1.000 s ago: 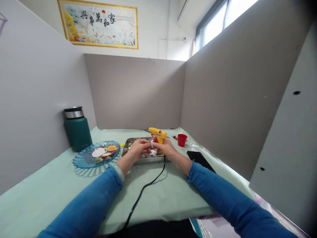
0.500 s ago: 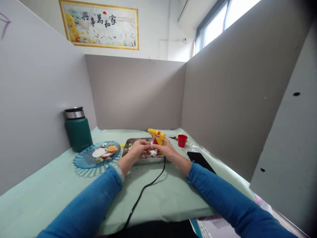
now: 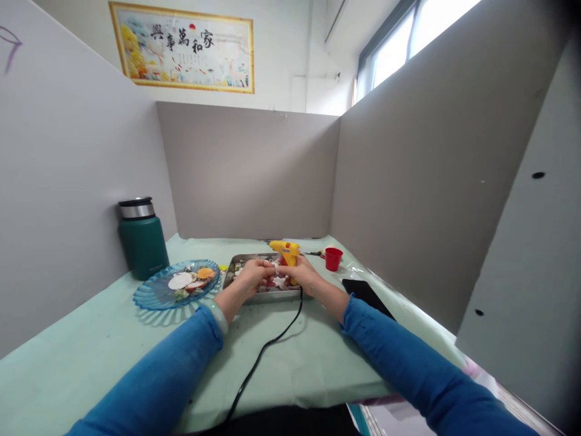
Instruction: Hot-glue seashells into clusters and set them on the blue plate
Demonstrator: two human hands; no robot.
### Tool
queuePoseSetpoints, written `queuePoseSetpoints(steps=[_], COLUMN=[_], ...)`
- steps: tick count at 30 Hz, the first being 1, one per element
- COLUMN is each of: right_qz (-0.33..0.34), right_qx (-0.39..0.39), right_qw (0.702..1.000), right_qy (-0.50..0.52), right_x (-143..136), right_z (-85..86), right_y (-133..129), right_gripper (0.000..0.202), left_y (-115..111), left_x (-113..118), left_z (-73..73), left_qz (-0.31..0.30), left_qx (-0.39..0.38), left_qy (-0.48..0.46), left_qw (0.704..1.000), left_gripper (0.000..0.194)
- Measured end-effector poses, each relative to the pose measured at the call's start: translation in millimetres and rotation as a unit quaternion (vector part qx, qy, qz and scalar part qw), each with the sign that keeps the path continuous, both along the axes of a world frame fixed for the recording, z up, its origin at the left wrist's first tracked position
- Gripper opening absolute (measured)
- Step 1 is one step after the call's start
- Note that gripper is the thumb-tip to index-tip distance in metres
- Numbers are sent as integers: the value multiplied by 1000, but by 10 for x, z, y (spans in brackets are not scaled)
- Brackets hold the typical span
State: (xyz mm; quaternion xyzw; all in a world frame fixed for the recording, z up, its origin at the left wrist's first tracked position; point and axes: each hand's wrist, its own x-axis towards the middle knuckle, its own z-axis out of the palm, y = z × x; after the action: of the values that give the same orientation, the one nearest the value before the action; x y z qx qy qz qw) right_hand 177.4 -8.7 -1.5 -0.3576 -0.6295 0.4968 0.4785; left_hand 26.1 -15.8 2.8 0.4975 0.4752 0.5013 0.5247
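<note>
A yellow glue gun (image 3: pixel 287 249) is held in my right hand (image 3: pixel 303 275), its nozzle pointing left and a black cord (image 3: pixel 267 344) running down from its handle. My left hand (image 3: pixel 255 275) is closed, fingertips pinched around something small and whitish that I cannot make out. The fingertips of both hands meet at that spot. Under them lies a metal tray (image 3: pixel 267 298) holding small shell-like pieces, among them a white one (image 3: pixel 279 282). My hands cover much of the tray.
Left of the tray, a blue scalloped plate (image 3: pixel 149 297) bears shells. Behind it stands a green bottle (image 3: pixel 144 245). To the right are a red cup (image 3: pixel 334 259), a black phone-like slab (image 3: pixel 367 297) and dark-handled scissors or pliers (image 3: pixel 314 254). Grey partitions (image 3: pixel 249 172) enclose the table.
The glue gun has tipped a little, its nozzle now lower and more level. My hands stay nearly in place, fingertips still together over the tray.
</note>
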Motion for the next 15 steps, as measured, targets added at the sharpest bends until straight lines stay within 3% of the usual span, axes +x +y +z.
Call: queuePoseSetpoints(steps=[8, 15], right_qz=[-29, -16], right_qx=[1, -5], right_qw=[998, 998], right_qy=[64, 65], right_x=[12, 26], right_z=[-26, -36], right_y=[14, 19], right_gripper=[32, 37], left_y=[-10, -30], left_x=[-15, 3], left_z=[33, 38], left_qz=[23, 19], left_qx=[7, 27], left_qy=[-72, -51], left_qw=[997, 998], left_gripper=[19, 14])
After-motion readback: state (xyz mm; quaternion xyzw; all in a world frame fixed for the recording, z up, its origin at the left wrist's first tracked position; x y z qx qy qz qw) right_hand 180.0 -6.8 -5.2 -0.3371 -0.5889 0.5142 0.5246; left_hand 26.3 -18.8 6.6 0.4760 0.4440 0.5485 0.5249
